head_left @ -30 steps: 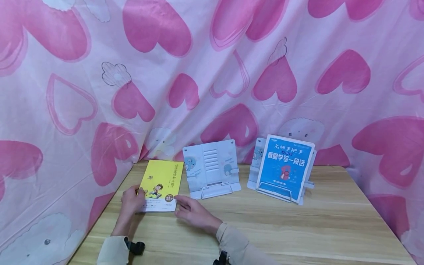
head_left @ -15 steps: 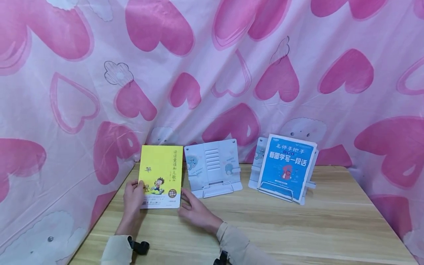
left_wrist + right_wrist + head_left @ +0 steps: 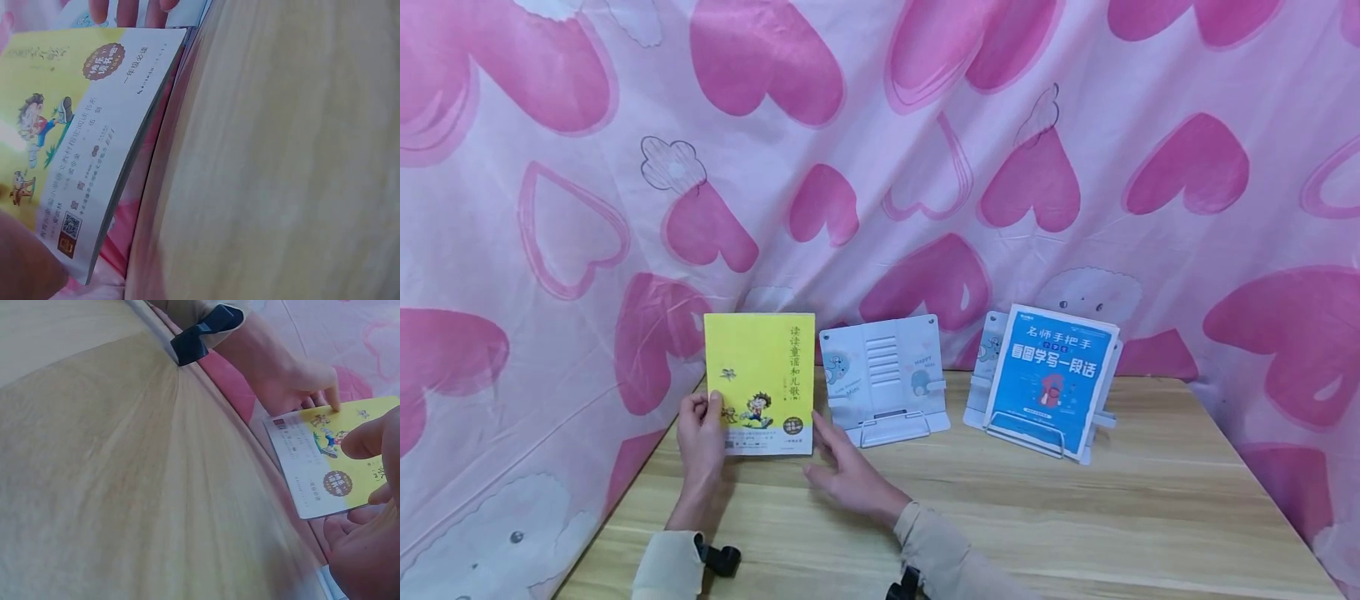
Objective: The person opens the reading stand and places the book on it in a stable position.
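A yellow book (image 3: 752,354) with a white lower band and a cartoon child on its cover stands raised over the table's left side, cover toward me. My left hand (image 3: 702,437) grips its lower left edge, thumb on the cover and the other fingers behind. At the lower right edge is my right hand (image 3: 856,479), its fingers extended along the book's side and the thumb spread apart. In the left wrist view, right-hand fingertips (image 3: 128,12) show right at the book's edge. The right wrist view shows the right thumb (image 3: 362,439) overlapping the cover.
Just right of the book stands a pale blue book stand (image 3: 883,379) with a wire holder and nothing on it. Farther right, a second stand (image 3: 977,392) bears a blue book (image 3: 1051,379). Pink heart-patterned cloth (image 3: 820,83) hangs behind the wooden table (image 3: 1075,525).
The yellow book has tilted up from lying nearly flat and risen, its cover now facing me. The left hand moved up with it. The right hand's thumb has spread away from the book.
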